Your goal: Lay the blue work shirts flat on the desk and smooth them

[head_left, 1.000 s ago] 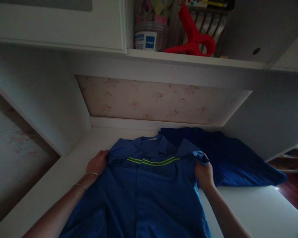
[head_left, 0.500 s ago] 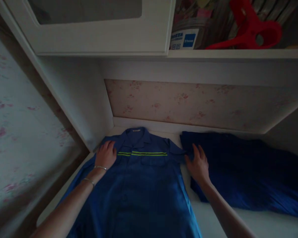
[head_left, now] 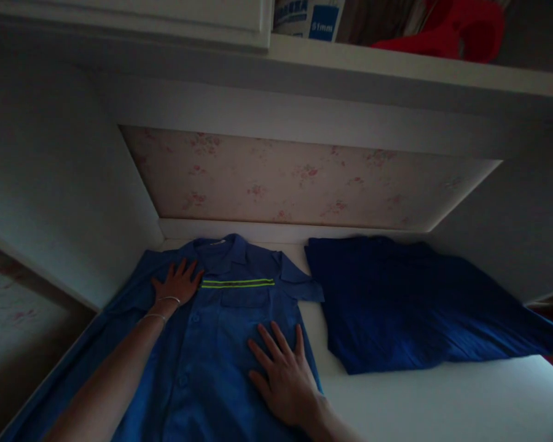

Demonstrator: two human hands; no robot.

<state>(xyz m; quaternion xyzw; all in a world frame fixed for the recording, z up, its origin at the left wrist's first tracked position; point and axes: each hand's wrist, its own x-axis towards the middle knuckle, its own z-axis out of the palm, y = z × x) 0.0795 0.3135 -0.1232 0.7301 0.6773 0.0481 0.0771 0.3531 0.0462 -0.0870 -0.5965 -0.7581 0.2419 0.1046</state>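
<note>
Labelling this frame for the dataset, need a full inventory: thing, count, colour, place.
shirt: 1, blue with a yellow-green chest stripe, laid flat on the left of the white surface, collar toward the back wall
folded garment: 1, dark blue, on the surface right of the shirt, apart from it
surface: 1, white, under both garments
back panel: 1, pale floral, behind the surface
shelf: 1, white, overhead
container: 1, white and blue label, on the shelf
red plastic item: 1, on the shelf, blurred
bracelets: 2, thin, left wrist
left hand: flat on the shirt's shoulder
right hand: flat, fingers spread, on the shirt front
</note>
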